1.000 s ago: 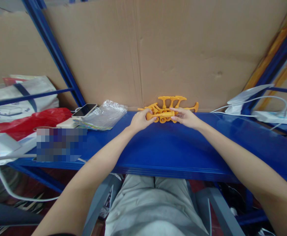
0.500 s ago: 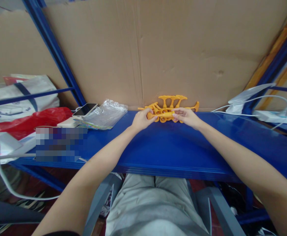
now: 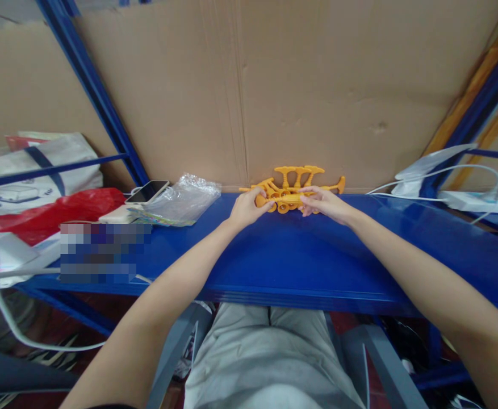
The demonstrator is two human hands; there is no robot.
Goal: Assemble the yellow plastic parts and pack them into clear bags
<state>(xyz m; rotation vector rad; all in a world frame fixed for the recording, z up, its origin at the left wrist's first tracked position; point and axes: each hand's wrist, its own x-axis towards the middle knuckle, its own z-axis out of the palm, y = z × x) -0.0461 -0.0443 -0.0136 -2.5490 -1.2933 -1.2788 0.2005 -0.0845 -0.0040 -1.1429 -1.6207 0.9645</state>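
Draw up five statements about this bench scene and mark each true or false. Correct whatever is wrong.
1. The left grip holds a yellow piece near its left end. True.
2. The right grip is beside the phone. False: the right grip is at the yellow piece's right end, and the phone lies off to the left.
3. The clear plastic packet lies to the right of the phone. True.
4. The table is white. False: the table is blue.
5. The red bag lies left of both grips. True.
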